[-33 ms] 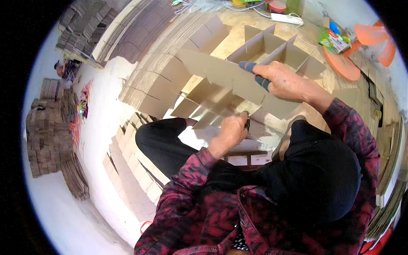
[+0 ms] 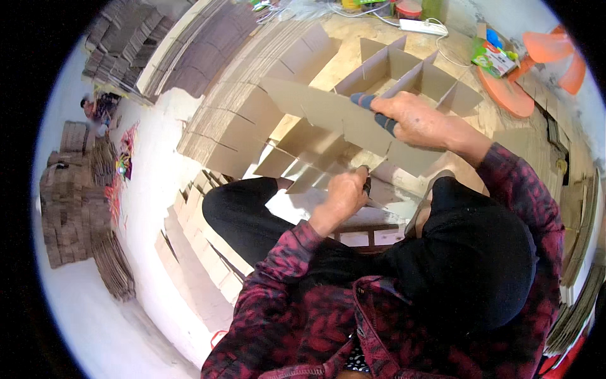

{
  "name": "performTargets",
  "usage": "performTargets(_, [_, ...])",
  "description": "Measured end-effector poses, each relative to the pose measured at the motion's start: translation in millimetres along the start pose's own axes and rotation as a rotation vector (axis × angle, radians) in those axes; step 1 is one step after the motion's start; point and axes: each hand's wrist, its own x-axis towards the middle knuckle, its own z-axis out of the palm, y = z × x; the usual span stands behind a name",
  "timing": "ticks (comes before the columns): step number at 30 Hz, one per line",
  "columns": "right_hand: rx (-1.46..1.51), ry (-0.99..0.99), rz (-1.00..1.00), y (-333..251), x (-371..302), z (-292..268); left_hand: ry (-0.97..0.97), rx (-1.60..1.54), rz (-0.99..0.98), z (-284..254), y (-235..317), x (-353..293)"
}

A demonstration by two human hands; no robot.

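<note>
A long slotted cardboard divider strip (image 2: 315, 110) slants across the middle, above shorter cross strips (image 2: 306, 142). My right hand (image 2: 420, 121) is closed on the long strip's upper edge. Dark blue wraps cover some of its fingers, which lie along the cardboard. Nearer to me, my left hand (image 2: 343, 197) is closed at the near ends of the cross strips, thumb up, with a dark wrap on a finger. What its fingertips pinch is partly hidden, but it looks like a cardboard strip. Just beyond stands an assembled cardboard divider grid (image 2: 385, 66).
Stacked slotted cardboard sheets (image 2: 230, 117) stand to the left of the work. An orange fan (image 2: 505, 91) and a white power strip (image 2: 423, 26) lie at the far right. More cardboard piles (image 2: 72, 208) stand at the far left, near another person (image 2: 100, 107).
The whole view has shifted very slightly. Both hands keep their grip and place on the cardboard strips.
</note>
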Motion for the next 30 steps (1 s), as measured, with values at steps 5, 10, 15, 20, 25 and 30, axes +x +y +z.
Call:
performTargets(5, [-0.132, -0.071, 0.07, -3.3, 0.8, 19.5, 0.092, 0.015, 0.066, 0.4, 3.1, 0.7])
performTargets(10, [-0.337, -0.201, 0.079, 13.6, -1.6, 64.5, 0.023, 0.061, -0.053, -1.3, -1.9, 1.5])
performTargets(15, [-0.356, -0.247, 0.207, 19.6, -18.5, 85.4, 0.052, 0.105, 0.001, -1.2, -5.6, 7.9])
performTargets(20, [-0.37, 0.476, 0.029, 54.0, -67.3, 43.7, -0.06, 0.228, -0.031, -40.0, -13.5, -0.2])
performTargets(25, [-0.647, 0.655, 0.641, 84.8, -228.8, 32.3, 0.147, 0.086, 0.15, -64.8, 17.0, 4.6])
performTargets(30, [-0.77, 0.481, 1.078, 78.4, -339.3, 73.8, 0.121, -0.002, 0.088, -36.5, 27.8, 37.3])
